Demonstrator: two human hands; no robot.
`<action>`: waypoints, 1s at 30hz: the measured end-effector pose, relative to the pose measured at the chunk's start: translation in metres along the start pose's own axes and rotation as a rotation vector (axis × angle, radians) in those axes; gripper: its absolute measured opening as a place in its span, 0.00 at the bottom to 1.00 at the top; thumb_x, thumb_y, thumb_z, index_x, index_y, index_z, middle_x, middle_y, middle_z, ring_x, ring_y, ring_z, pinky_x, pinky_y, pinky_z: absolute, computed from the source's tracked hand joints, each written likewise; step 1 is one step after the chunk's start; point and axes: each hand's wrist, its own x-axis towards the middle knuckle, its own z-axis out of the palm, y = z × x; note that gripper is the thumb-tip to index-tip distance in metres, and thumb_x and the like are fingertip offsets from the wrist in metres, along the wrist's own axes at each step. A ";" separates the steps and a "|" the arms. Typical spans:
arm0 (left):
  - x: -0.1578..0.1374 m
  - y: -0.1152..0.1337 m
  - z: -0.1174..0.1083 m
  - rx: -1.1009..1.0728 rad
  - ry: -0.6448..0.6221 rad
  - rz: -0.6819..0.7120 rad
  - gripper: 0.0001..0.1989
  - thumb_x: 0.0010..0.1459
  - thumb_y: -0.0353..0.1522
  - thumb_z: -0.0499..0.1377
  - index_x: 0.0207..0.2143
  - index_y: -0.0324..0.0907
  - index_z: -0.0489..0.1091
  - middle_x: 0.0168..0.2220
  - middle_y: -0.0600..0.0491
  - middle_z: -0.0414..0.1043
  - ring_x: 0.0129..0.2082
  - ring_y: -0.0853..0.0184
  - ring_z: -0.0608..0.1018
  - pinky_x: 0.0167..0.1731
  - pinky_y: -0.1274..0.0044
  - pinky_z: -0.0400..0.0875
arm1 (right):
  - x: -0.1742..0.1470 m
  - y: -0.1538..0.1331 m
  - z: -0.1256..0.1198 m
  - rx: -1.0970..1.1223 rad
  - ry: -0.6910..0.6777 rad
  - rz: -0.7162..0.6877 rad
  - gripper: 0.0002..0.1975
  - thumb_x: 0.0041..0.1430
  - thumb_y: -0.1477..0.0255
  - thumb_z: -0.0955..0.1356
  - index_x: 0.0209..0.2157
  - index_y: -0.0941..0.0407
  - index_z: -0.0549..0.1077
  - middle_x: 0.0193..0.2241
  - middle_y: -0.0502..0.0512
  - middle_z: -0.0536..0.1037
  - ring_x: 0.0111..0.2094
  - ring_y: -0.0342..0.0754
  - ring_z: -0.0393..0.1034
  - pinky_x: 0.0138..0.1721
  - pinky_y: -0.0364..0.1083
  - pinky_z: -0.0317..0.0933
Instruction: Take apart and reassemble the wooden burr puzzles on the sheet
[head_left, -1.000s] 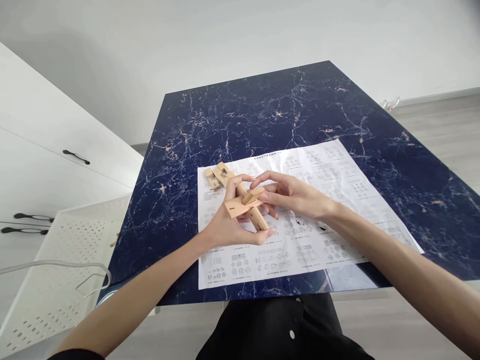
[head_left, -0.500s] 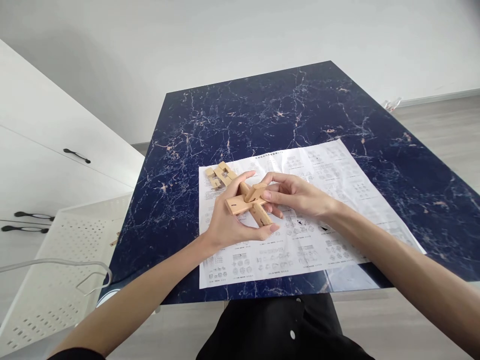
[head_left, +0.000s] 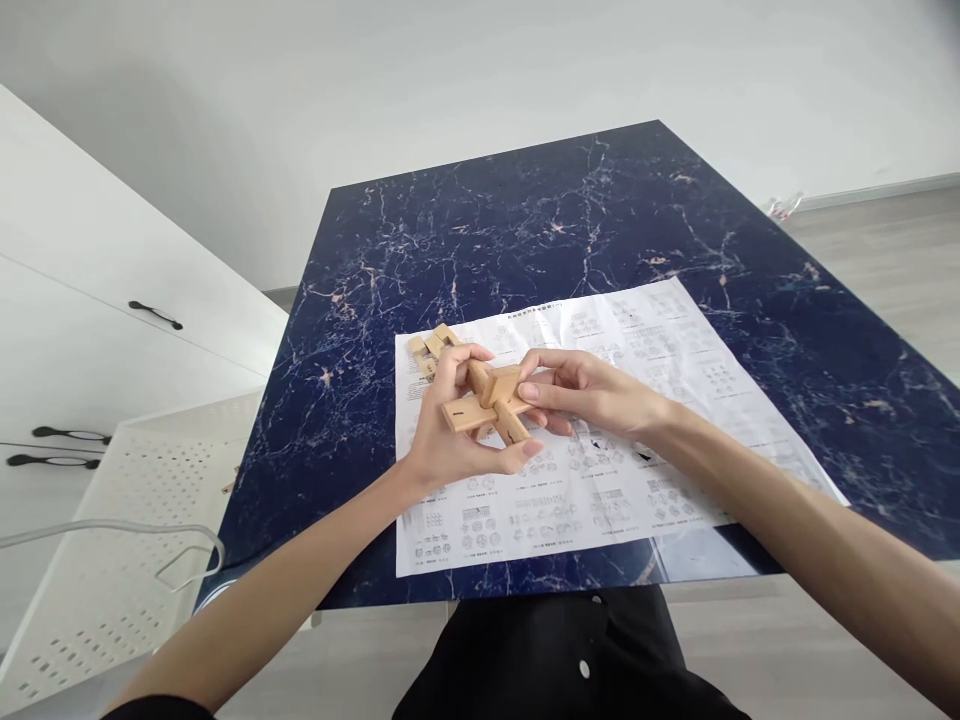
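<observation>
A light wooden burr puzzle [head_left: 495, 395], its pieces crossing one another, is held just over a printed sheet. My left hand [head_left: 446, 430] grips it, the thumb at the near end of one marked piece and the fingers at the far end. From the right, my right hand [head_left: 581, 390] pinches the puzzle's right side between thumb and fingers. Some of those fingers are hidden behind the wood. Several loose notched wooden pieces [head_left: 436, 343] lie beyond my left hand at the sheet's upper left corner, partly covered by its fingers.
The white instruction sheet [head_left: 600, 520], printed with small diagrams, lies on a dark blue marbled table [head_left: 480, 230]. Left of the table stand a white perforated cart [head_left: 150, 490] with a pale cable [head_left: 112, 522] and white cabinets [head_left: 67, 270] with black handles.
My left hand and the puzzle have shifted slightly left, and the puzzle is turned a little. My right hand stays nearly in place, still gripping its right side.
</observation>
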 end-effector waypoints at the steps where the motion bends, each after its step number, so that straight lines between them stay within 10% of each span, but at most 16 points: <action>1: 0.001 0.000 0.000 -0.004 -0.006 0.005 0.38 0.48 0.45 0.78 0.53 0.50 0.59 0.34 0.60 0.70 0.29 0.68 0.73 0.31 0.73 0.69 | 0.000 0.000 0.000 0.018 0.005 -0.001 0.09 0.72 0.64 0.74 0.41 0.55 0.74 0.26 0.45 0.76 0.20 0.38 0.63 0.23 0.42 0.53; 12: -0.001 0.004 0.001 -0.157 -0.026 -0.185 0.38 0.54 0.44 0.76 0.60 0.52 0.59 0.50 0.50 0.77 0.45 0.59 0.83 0.44 0.67 0.78 | -0.001 -0.001 -0.004 0.173 0.203 0.037 0.09 0.69 0.64 0.73 0.39 0.54 0.75 0.20 0.44 0.72 0.18 0.40 0.59 0.23 0.43 0.54; 30: 0.001 0.010 0.003 -0.050 -0.074 -0.294 0.20 0.68 0.38 0.65 0.58 0.45 0.64 0.49 0.49 0.76 0.37 0.67 0.81 0.38 0.71 0.77 | -0.003 -0.006 -0.064 -0.111 1.230 -0.387 0.16 0.60 0.66 0.76 0.28 0.51 0.66 0.20 0.42 0.63 0.17 0.39 0.56 0.17 0.43 0.49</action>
